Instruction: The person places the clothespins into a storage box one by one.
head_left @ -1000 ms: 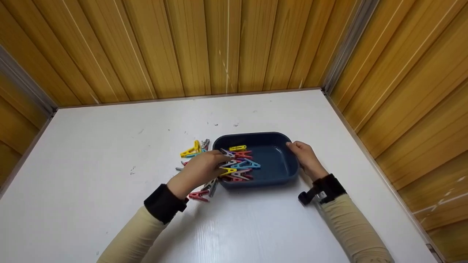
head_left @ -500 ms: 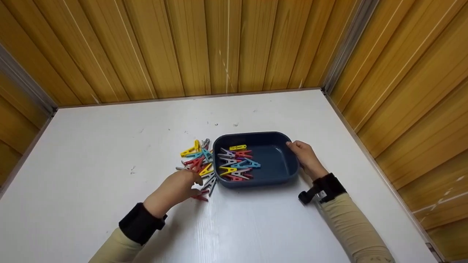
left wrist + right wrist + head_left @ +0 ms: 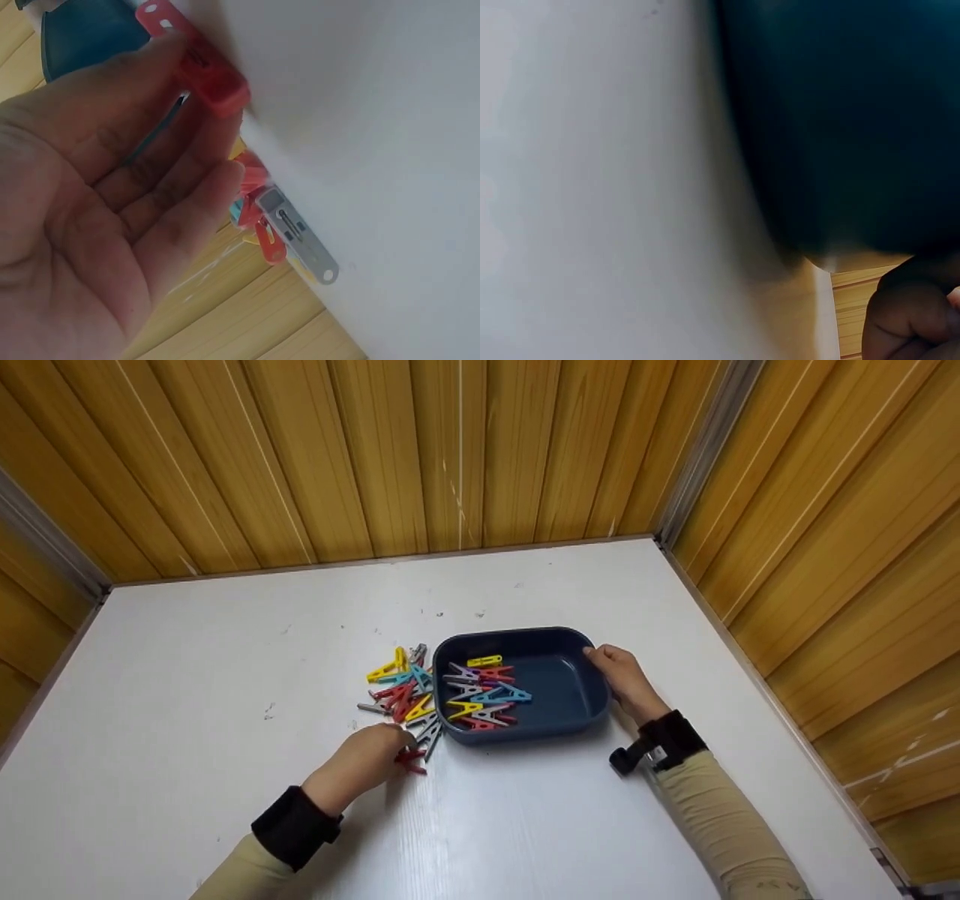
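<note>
My left hand (image 3: 369,754) is at the near end of a loose pile of clothespins, pinching a red clothespin (image 3: 214,79) between thumb and fingers low over the white table. In the left wrist view a grey clothespin (image 3: 298,236) lies beyond the fingertips. Gripped at its right end by my right hand (image 3: 624,679), thumb over the rim, is a dark blue rectangular tub (image 3: 559,727). Its left half holds several clothespins, among them a light blue clothespin (image 3: 514,694) and a yellow clothespin (image 3: 484,661). In the right wrist view the tub's wall fills much of the frame.
Against the tub's left side lie more clothespins, such as a yellow clothespin (image 3: 386,669) at the far end. The white table (image 3: 187,675) meets wood-patterned panel walls (image 3: 390,457) at the back and right.
My left hand has drawn back from inside the tub to the pile's near end and now pinches the red clothespin. My right hand stays on the tub's rim.
</note>
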The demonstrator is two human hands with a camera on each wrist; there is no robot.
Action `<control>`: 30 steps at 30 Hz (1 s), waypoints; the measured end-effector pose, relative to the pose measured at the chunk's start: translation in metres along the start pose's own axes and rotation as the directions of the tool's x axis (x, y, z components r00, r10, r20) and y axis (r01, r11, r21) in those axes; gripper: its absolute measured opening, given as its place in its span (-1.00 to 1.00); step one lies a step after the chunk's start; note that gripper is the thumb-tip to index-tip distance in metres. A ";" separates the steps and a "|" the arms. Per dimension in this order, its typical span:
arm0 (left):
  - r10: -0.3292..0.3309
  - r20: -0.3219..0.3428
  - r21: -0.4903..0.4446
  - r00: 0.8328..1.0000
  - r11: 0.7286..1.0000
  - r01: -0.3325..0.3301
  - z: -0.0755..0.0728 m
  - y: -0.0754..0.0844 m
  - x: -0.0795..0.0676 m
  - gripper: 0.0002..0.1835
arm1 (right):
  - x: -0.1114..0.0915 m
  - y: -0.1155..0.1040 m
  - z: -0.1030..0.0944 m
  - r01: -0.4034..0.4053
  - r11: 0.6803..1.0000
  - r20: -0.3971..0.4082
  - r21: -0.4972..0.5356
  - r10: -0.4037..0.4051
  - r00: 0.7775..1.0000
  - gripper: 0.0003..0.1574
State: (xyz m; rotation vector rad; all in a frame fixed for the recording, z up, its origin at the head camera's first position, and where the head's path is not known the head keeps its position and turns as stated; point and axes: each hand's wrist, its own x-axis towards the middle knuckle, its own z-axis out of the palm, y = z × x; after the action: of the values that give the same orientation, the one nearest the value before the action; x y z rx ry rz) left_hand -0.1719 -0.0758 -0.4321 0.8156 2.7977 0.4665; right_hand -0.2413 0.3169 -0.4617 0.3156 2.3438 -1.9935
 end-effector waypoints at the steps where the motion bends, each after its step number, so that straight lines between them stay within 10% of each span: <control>1: -0.006 0.006 0.001 1.000 1.000 0.006 0.000 0.000 0.000 -0.91 | 0.001 -0.001 0.000 0.000 1.000 -0.001 -0.001 0.000 1.000 -0.49; 8: -0.043 0.039 -0.035 0.998 0.998 0.044 0.000 0.002 0.000 -0.91 | 0.002 -0.004 0.001 0.000 1.000 0.009 -0.004 0.000 1.000 -0.50; 30: 0.136 -0.030 0.024 0.990 0.990 -0.135 -0.029 0.019 -0.014 -0.83 | 0.002 -0.001 -0.002 -0.031 0.999 0.000 -0.025 0.031 1.000 -0.50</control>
State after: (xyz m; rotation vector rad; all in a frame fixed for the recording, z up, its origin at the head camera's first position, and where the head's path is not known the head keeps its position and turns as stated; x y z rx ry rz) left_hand -0.1590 -0.0757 -0.3972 1.0170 2.7924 0.4751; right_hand -0.2436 0.3187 -0.4605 0.3484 2.3464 -1.9493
